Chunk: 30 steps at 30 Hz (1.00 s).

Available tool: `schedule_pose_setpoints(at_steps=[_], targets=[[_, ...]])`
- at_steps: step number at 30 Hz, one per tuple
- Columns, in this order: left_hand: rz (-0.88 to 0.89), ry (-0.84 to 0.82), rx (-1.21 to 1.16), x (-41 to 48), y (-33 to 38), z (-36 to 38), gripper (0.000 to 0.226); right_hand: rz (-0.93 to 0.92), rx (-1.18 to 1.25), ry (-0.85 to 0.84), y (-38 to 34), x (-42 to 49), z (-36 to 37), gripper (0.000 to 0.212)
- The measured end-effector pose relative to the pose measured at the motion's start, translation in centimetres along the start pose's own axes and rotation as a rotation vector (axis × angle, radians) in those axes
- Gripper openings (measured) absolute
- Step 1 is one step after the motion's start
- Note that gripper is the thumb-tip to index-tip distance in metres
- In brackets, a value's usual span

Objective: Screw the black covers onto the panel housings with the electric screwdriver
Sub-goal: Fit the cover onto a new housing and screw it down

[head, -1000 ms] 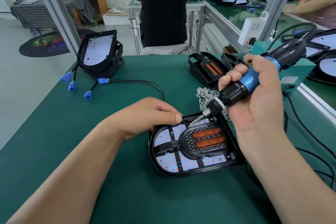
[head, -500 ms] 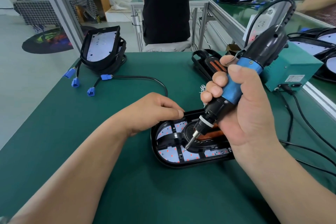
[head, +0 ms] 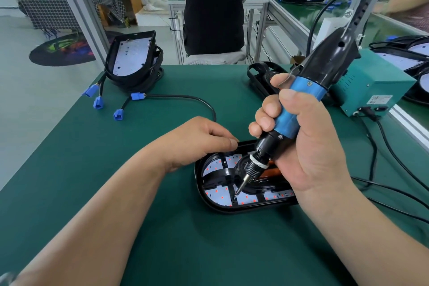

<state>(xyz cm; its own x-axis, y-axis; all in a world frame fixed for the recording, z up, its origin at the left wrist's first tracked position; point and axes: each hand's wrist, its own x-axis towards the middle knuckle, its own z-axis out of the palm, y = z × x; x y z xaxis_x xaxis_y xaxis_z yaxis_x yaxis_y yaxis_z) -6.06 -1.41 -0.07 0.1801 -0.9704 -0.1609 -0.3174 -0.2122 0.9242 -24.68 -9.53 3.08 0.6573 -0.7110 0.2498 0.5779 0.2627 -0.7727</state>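
Near the table's (head: 92, 169) front edge, the panel housing (head: 209, 202) lies flat under its black cover (head: 222, 173). The right hand (head: 308, 146) grips the electric screwdriver (head: 299, 104), bit seemingly touching a screw. The left hand (head: 197, 141), fingers curled, steadies the housing's far rim.

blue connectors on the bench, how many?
3, all at the green bench's far-left edge: one leftmost, one beside it, one nearest. A fourth blue piece may be another.

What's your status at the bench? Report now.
Right hand shut on electric screwdriver, bit down on black cover. Left hand bracing panel housing, fingers curled. Nothing blocking.
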Motion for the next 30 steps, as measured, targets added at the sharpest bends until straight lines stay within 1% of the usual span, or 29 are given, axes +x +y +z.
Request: schedule_pose_setpoints(at_steps=[2,4,8,9,11,12,14,20,25,28,30], targets=[[0.003,-0.007,0.003,0.0,0.0,0.0,0.014,-0.004,-0.004,-0.017,0.1,0.0,0.0,0.027],[0.008,-0.013,0.008,0.0,0.0,0.0,0.009,-0.012,-0.011,-0.046,0.1,-0.1,0.1,0.028],[0.022,-0.025,0.034,0.0,0.1,0.0,0.012,-0.031,-0.020,-0.188,-0.2,-0.5,0.3,0.025],[0.031,-0.031,0.039,0.0,0.1,0.0,0.015,-0.036,-0.021,-0.232,-0.2,-0.6,0.4,0.027],[0.052,-0.044,0.061,0.0,0.1,0.0,0.022,-0.036,-0.022,-0.309,-0.3,-0.7,0.7,0.038],[0.054,-0.047,0.067,-0.1,0.2,0.1,0.018,-0.028,-0.024,-0.339,-0.3,-0.7,0.8,0.040],[0.055,-0.052,0.066,0.0,0.1,0.1,0.010,-0.009,-0.019,-0.375,-0.3,-0.6,0.9,0.038],[0.083,-0.069,0.022,0.1,-0.1,0.0,0.024,0.033,-0.006,-0.399,-0.2,-0.4,0.5,0.041],[0.094,-0.074,0.036,0.1,-0.2,-0.2,0.021,0.007,-0.005,-0.441,0.0,-0.5,0.1,0.044],[0.084,-0.077,0.023,0.0,-0.2,-0.3,0.008,-0.017,0.014,-0.407,0.1,-0.5,-0.1,0.050],[0.084,-0.066,0.029,-0.1,-0.2,-0.3,0.014,-0.038,0.035,-0.355,-0.1,-0.3,-0.2,0.053]])
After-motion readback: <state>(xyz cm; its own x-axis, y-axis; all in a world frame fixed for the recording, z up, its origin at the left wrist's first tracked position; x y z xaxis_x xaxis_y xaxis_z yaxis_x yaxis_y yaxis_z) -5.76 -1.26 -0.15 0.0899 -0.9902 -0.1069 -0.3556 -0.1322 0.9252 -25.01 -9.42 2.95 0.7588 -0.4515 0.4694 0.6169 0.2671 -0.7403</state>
